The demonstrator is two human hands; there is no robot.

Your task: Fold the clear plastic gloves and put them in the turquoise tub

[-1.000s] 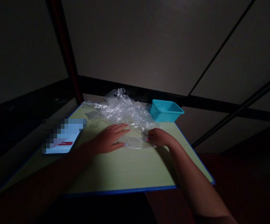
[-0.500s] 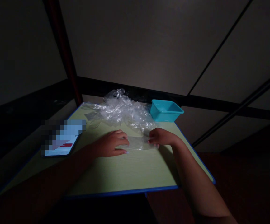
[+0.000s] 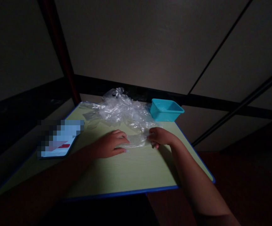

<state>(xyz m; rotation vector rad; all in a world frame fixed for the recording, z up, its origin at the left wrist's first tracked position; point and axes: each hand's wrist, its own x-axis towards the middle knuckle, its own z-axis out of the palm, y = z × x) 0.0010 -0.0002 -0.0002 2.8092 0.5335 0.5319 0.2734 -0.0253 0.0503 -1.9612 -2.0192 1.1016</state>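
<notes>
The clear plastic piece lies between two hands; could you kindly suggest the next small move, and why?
I would probably steady the plastic piece with the left hand and draw the right hand outward, since the piece looks creased, with left fingers at one end and right fingers curled at the other.

The tabletop (image 3: 131,169) is coloured pale yellow-green, faintly streaked with a fine wood-like grain, and is bordered by a blue edging (image 3: 159,189). At the centre, the crumpled plastic (image 3: 126,110) is seen as clear to milky, flecked with white glints; the plastic strip (image 3: 137,140) below it is likewise colourless. The bin (image 3: 165,116), right of centre, is coloured plain turquoise. At left, the light-blue screen (image 3: 67,135) is marked by a red bar (image 3: 64,146). The grey-brown wall (image 3: 131,40) is crossed by black bands, and a dark-red post (image 3: 56,40) is seen at upper left.
</notes>
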